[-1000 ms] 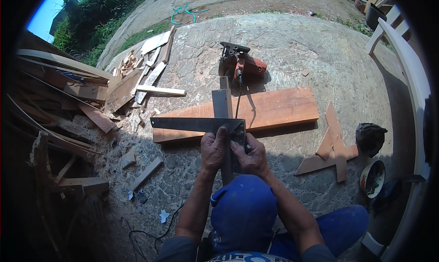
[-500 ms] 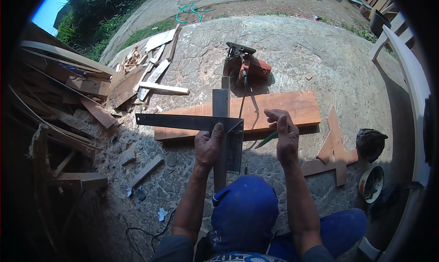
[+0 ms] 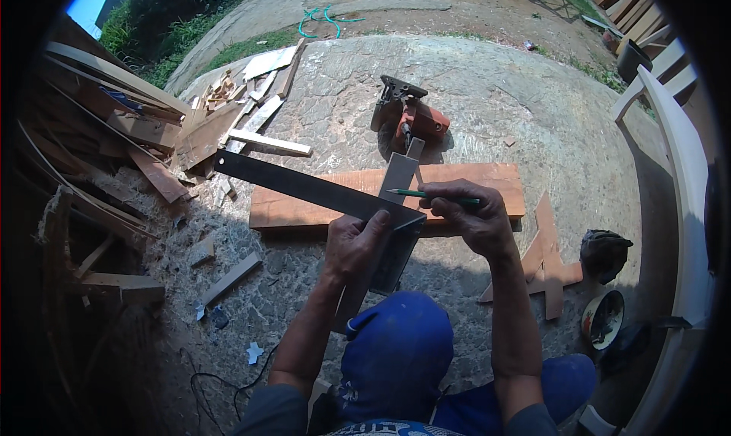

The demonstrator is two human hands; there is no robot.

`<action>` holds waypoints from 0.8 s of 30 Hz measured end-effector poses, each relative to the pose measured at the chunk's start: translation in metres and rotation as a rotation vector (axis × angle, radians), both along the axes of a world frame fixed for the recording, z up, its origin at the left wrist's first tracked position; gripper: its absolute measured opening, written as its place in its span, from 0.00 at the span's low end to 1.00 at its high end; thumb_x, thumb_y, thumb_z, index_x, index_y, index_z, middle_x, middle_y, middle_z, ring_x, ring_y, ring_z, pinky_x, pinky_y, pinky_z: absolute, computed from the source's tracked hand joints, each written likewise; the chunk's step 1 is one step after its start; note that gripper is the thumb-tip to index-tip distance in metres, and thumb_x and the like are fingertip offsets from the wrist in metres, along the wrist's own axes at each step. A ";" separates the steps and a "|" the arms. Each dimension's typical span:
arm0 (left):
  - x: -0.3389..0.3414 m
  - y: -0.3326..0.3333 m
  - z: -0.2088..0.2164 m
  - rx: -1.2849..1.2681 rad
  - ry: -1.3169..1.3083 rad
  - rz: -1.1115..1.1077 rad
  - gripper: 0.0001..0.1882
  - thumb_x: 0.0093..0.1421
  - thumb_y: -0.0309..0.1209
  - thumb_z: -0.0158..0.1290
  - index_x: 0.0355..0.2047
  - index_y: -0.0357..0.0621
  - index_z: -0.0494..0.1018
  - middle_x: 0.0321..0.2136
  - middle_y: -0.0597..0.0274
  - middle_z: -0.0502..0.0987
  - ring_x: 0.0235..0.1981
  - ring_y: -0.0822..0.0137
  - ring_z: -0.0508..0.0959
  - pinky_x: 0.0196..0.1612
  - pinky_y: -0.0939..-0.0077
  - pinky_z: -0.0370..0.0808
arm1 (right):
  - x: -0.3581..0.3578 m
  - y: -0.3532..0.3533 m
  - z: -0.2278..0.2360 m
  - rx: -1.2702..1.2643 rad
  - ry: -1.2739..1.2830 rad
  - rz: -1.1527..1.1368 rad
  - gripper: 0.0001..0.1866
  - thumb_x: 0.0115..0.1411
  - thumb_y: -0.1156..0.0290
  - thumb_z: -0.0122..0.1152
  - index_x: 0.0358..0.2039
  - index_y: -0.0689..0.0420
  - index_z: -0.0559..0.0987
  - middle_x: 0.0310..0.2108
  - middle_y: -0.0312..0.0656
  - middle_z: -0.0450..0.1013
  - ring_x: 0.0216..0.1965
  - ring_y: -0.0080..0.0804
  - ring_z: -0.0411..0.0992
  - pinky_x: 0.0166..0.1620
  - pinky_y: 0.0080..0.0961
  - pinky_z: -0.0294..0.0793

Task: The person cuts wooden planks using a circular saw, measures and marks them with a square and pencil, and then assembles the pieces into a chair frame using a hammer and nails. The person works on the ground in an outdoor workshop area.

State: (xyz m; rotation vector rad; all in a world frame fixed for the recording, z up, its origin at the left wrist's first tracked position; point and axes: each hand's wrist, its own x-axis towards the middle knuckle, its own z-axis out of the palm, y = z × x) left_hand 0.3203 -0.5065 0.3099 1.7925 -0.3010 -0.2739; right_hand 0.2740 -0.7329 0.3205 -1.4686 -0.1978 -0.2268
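My left hand (image 3: 355,245) grips a dark metal framing square (image 3: 304,189) at its corner; the long arm slants up to the left above a reddish wooden plank (image 3: 472,183) lying on the stone ground. My right hand (image 3: 470,217) holds a green pencil (image 3: 426,196), its tip pointing left near the square's corner. A narrow grey strip of wood (image 3: 397,178) lies across the plank under the square. The blue cap peak (image 3: 396,352) hides the ground just below my hands.
An orange power saw (image 3: 407,120) sits beyond the plank. Offcuts and boards (image 3: 152,131) pile up at the left. A cross-shaped wooden piece (image 3: 547,257), a dark lump (image 3: 603,252) and a bowl (image 3: 605,318) lie right. A white plastic chair (image 3: 678,154) stands at the right edge.
The square has tilted, its long arm swinging up to the left. My right hand came off the square, lifted open, and now holds the green pencil by the corner.
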 end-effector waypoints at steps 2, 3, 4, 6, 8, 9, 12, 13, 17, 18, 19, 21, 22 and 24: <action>0.000 -0.001 0.000 -0.006 0.006 0.008 0.22 0.68 0.45 0.56 0.26 0.38 0.81 0.17 0.72 0.75 0.19 0.82 0.69 0.20 0.80 0.63 | 0.004 0.000 -0.004 -0.092 -0.021 0.003 0.12 0.65 0.75 0.64 0.48 0.60 0.83 0.40 0.41 0.81 0.42 0.23 0.79 0.46 0.22 0.80; 0.000 -0.001 0.000 -0.010 0.009 0.011 0.22 0.68 0.45 0.56 0.26 0.38 0.81 0.17 0.72 0.74 0.19 0.82 0.69 0.20 0.80 0.63 | 0.004 0.000 -0.004 -0.076 -0.018 0.011 0.11 0.65 0.74 0.64 0.48 0.60 0.83 0.40 0.41 0.81 0.41 0.23 0.79 0.45 0.22 0.81; 0.000 -0.001 0.001 -0.003 0.005 0.004 0.22 0.68 0.45 0.56 0.26 0.38 0.81 0.16 0.72 0.74 0.19 0.82 0.69 0.20 0.80 0.63 | 0.003 0.001 -0.005 -0.059 -0.013 0.020 0.11 0.65 0.73 0.64 0.47 0.60 0.83 0.39 0.40 0.81 0.40 0.23 0.79 0.44 0.22 0.81; 0.000 -0.002 0.006 0.010 -0.002 -0.010 0.22 0.68 0.44 0.56 0.25 0.38 0.81 0.16 0.72 0.74 0.19 0.82 0.69 0.20 0.79 0.63 | 0.003 0.002 -0.003 -0.017 0.007 0.040 0.11 0.65 0.72 0.64 0.47 0.60 0.84 0.39 0.40 0.81 0.39 0.22 0.79 0.42 0.21 0.82; -0.004 -0.005 0.011 0.003 0.007 0.002 0.23 0.68 0.44 0.56 0.24 0.38 0.81 0.16 0.72 0.74 0.18 0.82 0.68 0.20 0.79 0.62 | 0.002 0.003 0.000 0.034 0.044 0.062 0.11 0.65 0.72 0.64 0.47 0.60 0.84 0.38 0.39 0.81 0.38 0.21 0.79 0.40 0.20 0.82; -0.005 -0.007 0.012 0.000 0.012 0.007 0.23 0.68 0.44 0.56 0.24 0.38 0.81 0.15 0.73 0.73 0.18 0.82 0.68 0.19 0.78 0.62 | 0.002 0.002 -0.001 0.004 0.048 0.058 0.11 0.65 0.72 0.63 0.46 0.60 0.84 0.38 0.38 0.81 0.38 0.20 0.79 0.40 0.20 0.83; -0.007 -0.011 0.009 -0.044 0.029 0.015 0.22 0.68 0.44 0.56 0.24 0.38 0.81 0.15 0.73 0.73 0.18 0.81 0.68 0.19 0.78 0.62 | 0.004 -0.002 0.001 -0.084 0.068 0.044 0.10 0.66 0.72 0.62 0.45 0.61 0.84 0.35 0.38 0.81 0.37 0.21 0.79 0.39 0.21 0.83; -0.006 -0.009 0.005 -0.023 0.044 -0.004 0.20 0.68 0.43 0.56 0.28 0.37 0.81 0.18 0.70 0.76 0.20 0.80 0.71 0.22 0.78 0.65 | 0.004 -0.001 0.005 -0.108 0.083 0.045 0.10 0.67 0.70 0.62 0.43 0.61 0.84 0.34 0.39 0.81 0.36 0.21 0.80 0.38 0.22 0.82; 0.003 0.010 -0.028 0.023 0.007 0.022 0.21 0.68 0.44 0.56 0.27 0.38 0.80 0.18 0.69 0.76 0.20 0.80 0.70 0.21 0.79 0.65 | -0.002 -0.022 0.013 -0.688 0.054 -0.033 0.16 0.70 0.61 0.58 0.36 0.61 0.83 0.30 0.44 0.80 0.31 0.26 0.80 0.34 0.29 0.78; 0.005 0.015 -0.034 0.024 -0.029 0.052 0.24 0.68 0.45 0.56 0.21 0.39 0.79 0.15 0.72 0.73 0.17 0.82 0.68 0.18 0.79 0.61 | -0.007 -0.029 -0.001 -0.901 0.147 -0.041 0.20 0.71 0.54 0.54 0.36 0.60 0.81 0.25 0.45 0.77 0.26 0.31 0.77 0.32 0.32 0.74; 0.007 0.015 -0.035 0.033 -0.002 0.044 0.24 0.68 0.45 0.56 0.21 0.39 0.78 0.15 0.72 0.73 0.17 0.82 0.68 0.18 0.79 0.61 | -0.010 -0.027 -0.011 -0.770 0.253 -0.090 0.20 0.72 0.54 0.53 0.37 0.60 0.80 0.24 0.44 0.76 0.26 0.30 0.77 0.33 0.32 0.74; 0.013 0.012 -0.033 0.041 0.044 0.022 0.25 0.68 0.46 0.56 0.21 0.39 0.78 0.15 0.72 0.73 0.16 0.82 0.68 0.18 0.80 0.61 | -0.014 -0.018 -0.023 -0.506 0.444 -0.196 0.19 0.73 0.55 0.52 0.40 0.60 0.79 0.23 0.42 0.74 0.27 0.29 0.75 0.34 0.31 0.74; 0.015 0.006 -0.032 0.057 0.075 -0.007 0.23 0.69 0.46 0.55 0.27 0.38 0.78 0.18 0.70 0.75 0.19 0.80 0.70 0.21 0.79 0.64 | -0.015 -0.009 -0.036 -0.420 0.429 -0.258 0.19 0.73 0.55 0.50 0.44 0.60 0.78 0.23 0.41 0.72 0.30 0.26 0.74 0.36 0.30 0.73; 0.015 -0.008 -0.031 0.087 0.146 -0.082 0.21 0.70 0.44 0.53 0.37 0.34 0.79 0.24 0.65 0.79 0.26 0.77 0.75 0.28 0.77 0.71 | -0.015 0.022 -0.046 -0.251 0.194 -0.306 0.18 0.73 0.57 0.51 0.49 0.60 0.76 0.34 0.43 0.76 0.33 0.25 0.72 0.39 0.27 0.73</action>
